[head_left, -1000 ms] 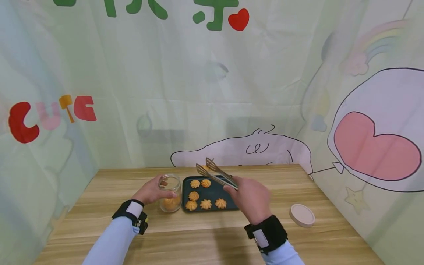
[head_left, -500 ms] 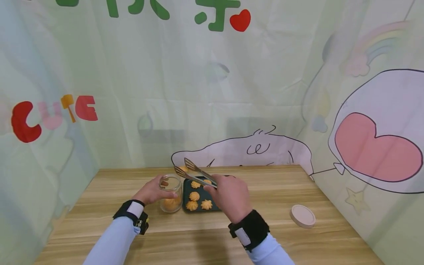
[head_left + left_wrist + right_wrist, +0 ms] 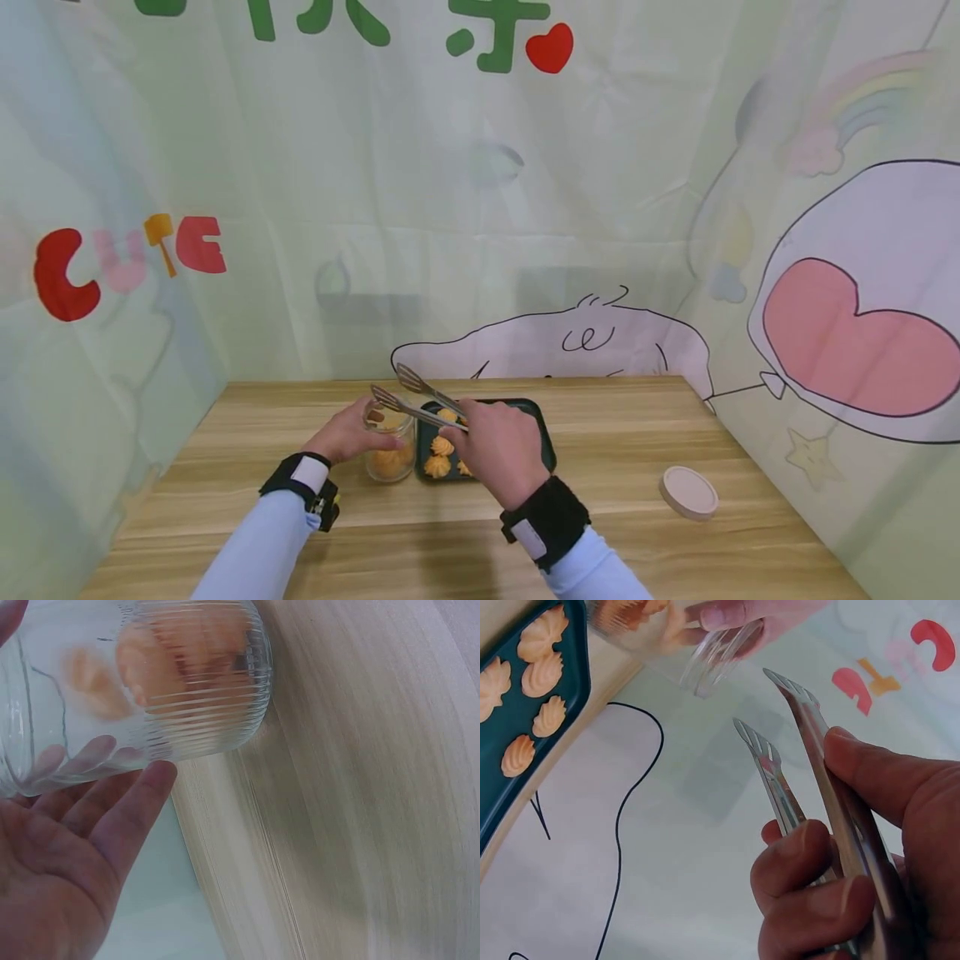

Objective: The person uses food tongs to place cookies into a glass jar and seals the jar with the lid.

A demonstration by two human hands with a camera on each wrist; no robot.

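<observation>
My left hand [image 3: 343,432] holds an upright glass jar [image 3: 406,442] by its upper part, thumb and fingers around it. Piped cookies [image 3: 187,664] lie in the jar's bottom; one blurred cookie [image 3: 96,684] shows higher up inside, apart from them. My right hand [image 3: 502,450] grips metal tongs [image 3: 429,417] with slotted tips. The tips are spread apart over the jar mouth with nothing between them, as the right wrist view also shows. Beside the jar is a dark green tray [image 3: 543,433] with several cookies [image 3: 543,675], partly hidden by the right hand in the head view.
A round pale pink lid [image 3: 689,492] lies on the wooden table [image 3: 600,533] at the right. Behind the table hangs a printed curtain [image 3: 300,167], close to its back edge.
My right hand has carried the tongs left from above the tray to the jar. The cookie between their tips has been let go and is in the jar. The left hand stays put.
</observation>
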